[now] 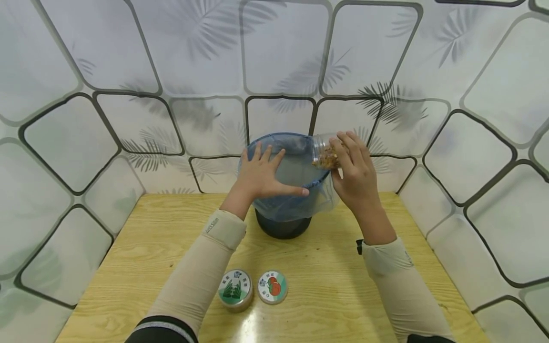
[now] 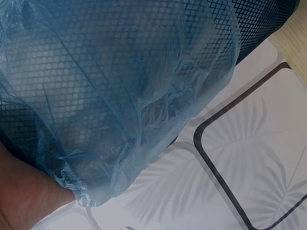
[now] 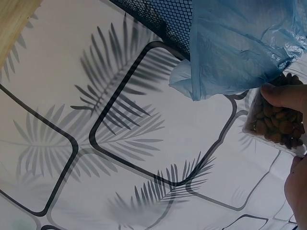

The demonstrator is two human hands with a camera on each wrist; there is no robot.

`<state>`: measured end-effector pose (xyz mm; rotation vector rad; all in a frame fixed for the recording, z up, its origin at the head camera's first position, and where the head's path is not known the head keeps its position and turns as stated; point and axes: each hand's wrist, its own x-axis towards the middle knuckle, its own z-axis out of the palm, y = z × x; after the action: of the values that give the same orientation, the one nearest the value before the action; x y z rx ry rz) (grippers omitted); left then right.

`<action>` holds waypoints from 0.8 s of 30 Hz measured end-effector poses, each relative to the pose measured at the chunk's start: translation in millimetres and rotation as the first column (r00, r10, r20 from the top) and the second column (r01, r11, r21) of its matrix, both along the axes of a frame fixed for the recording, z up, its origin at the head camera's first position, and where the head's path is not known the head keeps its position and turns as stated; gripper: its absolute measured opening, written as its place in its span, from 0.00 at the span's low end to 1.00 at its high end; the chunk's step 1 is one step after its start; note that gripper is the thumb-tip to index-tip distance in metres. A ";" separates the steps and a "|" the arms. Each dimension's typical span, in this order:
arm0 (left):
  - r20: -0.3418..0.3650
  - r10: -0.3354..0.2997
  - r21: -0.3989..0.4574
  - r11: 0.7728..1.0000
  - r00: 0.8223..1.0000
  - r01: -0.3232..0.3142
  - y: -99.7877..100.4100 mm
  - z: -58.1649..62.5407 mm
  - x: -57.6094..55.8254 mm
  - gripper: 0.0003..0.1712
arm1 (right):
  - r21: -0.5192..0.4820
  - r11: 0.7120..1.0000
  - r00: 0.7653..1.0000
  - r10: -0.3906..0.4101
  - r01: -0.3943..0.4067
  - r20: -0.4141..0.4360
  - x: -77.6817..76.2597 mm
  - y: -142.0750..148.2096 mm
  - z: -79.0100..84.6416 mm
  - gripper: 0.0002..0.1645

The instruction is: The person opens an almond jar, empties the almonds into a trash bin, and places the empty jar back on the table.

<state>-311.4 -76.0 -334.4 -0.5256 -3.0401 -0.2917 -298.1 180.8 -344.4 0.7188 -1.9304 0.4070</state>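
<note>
A dark mesh waste bin [image 1: 284,229] stands at the back of the table, lined with a thin blue plastic bag [image 1: 280,205] folded over its rim. Over the near left side of the bin's mouth lies my left hand [image 1: 262,180], fingers spread and straight, thumb stretched along the rim; the left wrist view shows part of this hand [image 2: 29,194] against the bag. My right hand [image 1: 357,178] grips a clear jar [image 1: 319,150] tipped on its side, its mouth at the right rim. Small brown, nut-like pieces [image 3: 273,122] fill part of the jar.
On the table [image 1: 171,262] near the front stand a round jar with a green plant label [image 1: 235,288] and, beside it, a round lid with a red tomato picture [image 1: 272,287]. A leaf-patterned covering [image 1: 283,47] encloses the table's back and sides.
</note>
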 end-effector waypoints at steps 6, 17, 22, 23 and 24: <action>0.004 -0.002 0.004 1.000 1.000 0.002 0.3 0.5 -0.2 0.77 | 0.003 1.000 1.000 0.004 -0.004 -0.004 -1.3 -0.5 -2.0 0.42; 0.001 0.001 0.009 1.000 1.000 -0.001 0.0 0.8 -0.2 0.77 | 0.004 1.000 0.999 0.031 -0.031 -0.009 -2.4 -1.7 -2.1 0.41; 0.001 0.001 0.011 1.000 1.000 -0.001 0.3 0.2 0.0 0.77 | 0.011 0.999 0.999 0.033 -0.033 -0.014 -2.3 -1.8 -3.4 0.40; 0.000 0.001 0.010 1.000 1.000 -0.001 0.4 0.2 -0.1 0.77 | 0.013 0.999 0.999 0.033 -0.033 -0.016 -2.2 -1.9 -3.4 0.40; -0.001 0.001 0.009 1.000 1.000 -0.001 0.5 0.1 -0.1 0.77 | 0.016 0.999 0.999 0.033 -0.033 -0.019 -2.2 -1.9 -3.3 0.40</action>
<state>-311.5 -75.6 -334.3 -0.5234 -3.0370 -0.3048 -300.3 178.9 -347.7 0.7629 -1.9079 0.4048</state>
